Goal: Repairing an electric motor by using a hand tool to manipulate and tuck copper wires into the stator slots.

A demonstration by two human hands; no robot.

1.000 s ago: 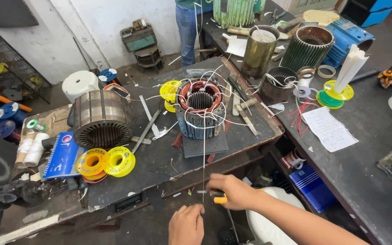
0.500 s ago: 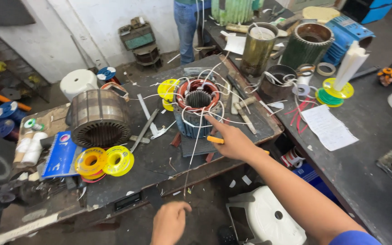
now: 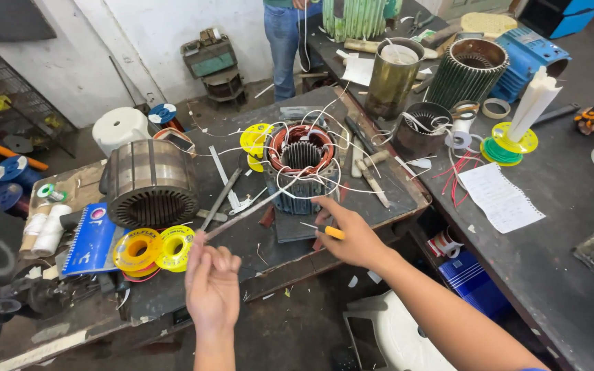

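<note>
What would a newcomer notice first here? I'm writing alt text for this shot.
At the bench's middle stands a motor stator with copper windings, white leads spilling out. The left hand pinches a lead pulled taut; the right hand holds a yellow-handled tool. A bare laminated stator core sits left.

Wound stator sitting mid-surface, bare stator core off to its left. Two tape spools in front of that core, notebook just left of them. Right hand at the near side of the wound stator, small screwdriver in its grip — left hand at the near edge, pinching a thin sleeve running up toward the stator. Finned housing behind on the right, paper sheet nearer on that side.
</note>
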